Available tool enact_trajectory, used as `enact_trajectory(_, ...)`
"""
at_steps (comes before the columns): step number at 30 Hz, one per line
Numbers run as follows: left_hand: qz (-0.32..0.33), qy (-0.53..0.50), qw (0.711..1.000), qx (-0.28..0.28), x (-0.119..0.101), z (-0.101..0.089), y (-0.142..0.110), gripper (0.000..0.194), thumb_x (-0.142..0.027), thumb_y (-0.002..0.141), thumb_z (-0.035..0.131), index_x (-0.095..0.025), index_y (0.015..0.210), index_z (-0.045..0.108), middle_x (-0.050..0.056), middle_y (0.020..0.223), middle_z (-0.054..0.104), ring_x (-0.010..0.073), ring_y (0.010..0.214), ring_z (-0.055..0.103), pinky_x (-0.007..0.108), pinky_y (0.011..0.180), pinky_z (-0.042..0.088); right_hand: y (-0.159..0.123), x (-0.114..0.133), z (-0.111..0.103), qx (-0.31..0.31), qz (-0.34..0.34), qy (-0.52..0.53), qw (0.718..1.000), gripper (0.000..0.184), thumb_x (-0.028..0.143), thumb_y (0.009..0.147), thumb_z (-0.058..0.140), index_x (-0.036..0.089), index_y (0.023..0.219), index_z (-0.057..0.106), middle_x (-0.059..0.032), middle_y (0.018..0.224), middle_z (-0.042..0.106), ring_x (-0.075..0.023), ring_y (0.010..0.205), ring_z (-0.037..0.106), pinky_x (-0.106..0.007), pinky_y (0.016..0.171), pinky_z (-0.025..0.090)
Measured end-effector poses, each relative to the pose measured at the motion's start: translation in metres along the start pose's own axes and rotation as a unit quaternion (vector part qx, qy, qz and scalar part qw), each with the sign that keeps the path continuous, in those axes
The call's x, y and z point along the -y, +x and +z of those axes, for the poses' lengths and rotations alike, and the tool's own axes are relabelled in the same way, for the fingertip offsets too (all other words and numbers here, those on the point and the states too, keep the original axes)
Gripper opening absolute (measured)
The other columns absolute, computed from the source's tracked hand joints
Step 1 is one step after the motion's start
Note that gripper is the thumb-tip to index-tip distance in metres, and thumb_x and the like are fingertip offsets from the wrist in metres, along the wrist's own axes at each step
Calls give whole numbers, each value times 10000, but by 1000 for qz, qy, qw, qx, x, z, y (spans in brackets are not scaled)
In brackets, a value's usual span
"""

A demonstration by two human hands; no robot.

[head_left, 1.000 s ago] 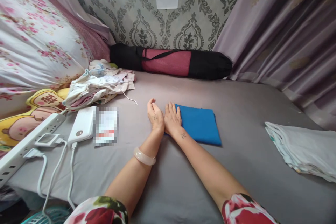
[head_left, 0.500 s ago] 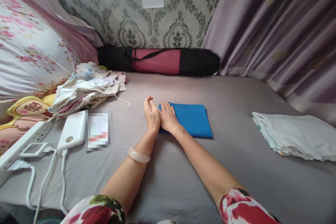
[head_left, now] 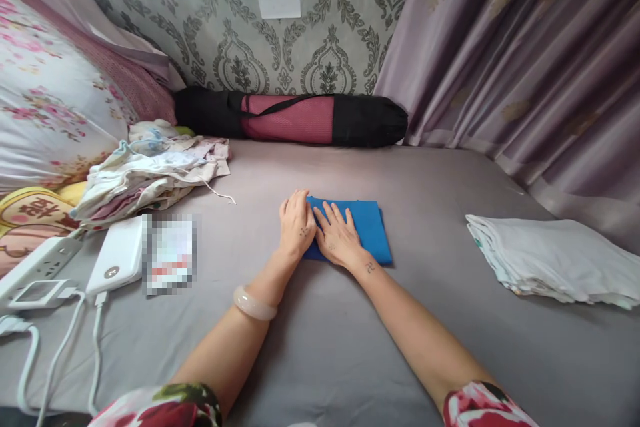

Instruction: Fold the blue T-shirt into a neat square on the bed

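A folded blue cloth point(head_left: 370, 230) lies flat on the grey bed sheet in front of me. My right hand point(head_left: 336, 235) rests palm down on its left part, fingers spread. At the cloth's left edge, my left hand point(head_left: 296, 225) has its fingers curled over the edge, gripping it. The two hands touch along their thumb sides, and the left fingertips are partly hidden. A pale bangle point(head_left: 254, 304) sits on my left forearm.
A folded white cloth stack point(head_left: 555, 257) lies to the right. Rumpled clothes point(head_left: 155, 170), a white power bank point(head_left: 119, 252), a blurred packet point(head_left: 171, 253) and a power strip point(head_left: 43, 267) with cables are at left. A rolled mat bag point(head_left: 290, 119) lies against the wall.
My left hand has turned from its edge-on pose to curl over the cloth's left edge. My right hand has slid right onto the cloth, fingers spreading. The view has shifted slightly.
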State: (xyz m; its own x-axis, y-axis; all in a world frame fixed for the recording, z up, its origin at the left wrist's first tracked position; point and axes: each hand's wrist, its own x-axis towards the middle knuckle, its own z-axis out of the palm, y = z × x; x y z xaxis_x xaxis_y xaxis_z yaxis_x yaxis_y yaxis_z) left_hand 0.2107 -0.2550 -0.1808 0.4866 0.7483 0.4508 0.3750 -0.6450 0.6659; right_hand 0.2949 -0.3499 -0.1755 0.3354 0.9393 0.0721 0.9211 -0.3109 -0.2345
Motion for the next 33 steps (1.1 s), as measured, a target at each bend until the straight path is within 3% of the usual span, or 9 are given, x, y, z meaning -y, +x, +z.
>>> enact_trajectory(8, -120, -56, 989, -62, 17, -8, 11, 354, -191, 895, 377, -177, 1175, 592, 128, 1213, 656, 234, 1188, 580, 428, 1075, 389, 1, -1, 4, -8, 9, 0, 1000, 553, 415, 1009, 238, 204, 1515, 311, -87, 1590, 249, -241, 1472, 171, -499, 1186, 82)
enact_trajectory(12, -136, -61, 987, -68, 19, -10, 11, 362, -194, 889, 376, -171, 1179, 590, 129, 1209, 653, 240, 1174, 584, 418, 1058, 407, -4, -14, -4, -49, 57, -18, 997, 552, 378, 1013, 221, 168, 1517, 305, -113, 1589, 241, -248, 1476, 152, -507, 1186, 44)
enact_trajectory(19, -157, -76, 982, -76, 20, -12, 10, 357, -204, 861, 416, -180, 1169, 596, 115, 1144, 670, 253, 1125, 607, 425, 1037, 431, -9, -29, 1, -18, 108, -28, 994, 563, 362, 999, 247, 135, 1509, 319, -127, 1586, 240, -260, 1478, 143, -515, 1182, 51)
enact_trajectory(26, -168, -90, 979, -76, 22, -13, 9, 356, -210, 839, 446, -183, 1161, 596, 106, 1060, 682, 261, 1053, 632, 452, 1010, 452, -7, -31, -1, -58, 138, -35, 988, 563, 330, 991, 238, 108, 1500, 331, -143, 1585, 238, -274, 1472, 162, -514, 1177, 65)
enact_trajectory(33, -178, -70, 979, -64, 21, -14, 10, 373, -207, 851, 427, -174, 1187, 585, 127, 1143, 667, 267, 1094, 618, 443, 1010, 449, -4, -42, 5, -46, 194, -51, 979, 603, 338, 984, 240, 18, 1491, 304, -179, 1575, 243, -301, 1462, 178, -513, 1171, 109)
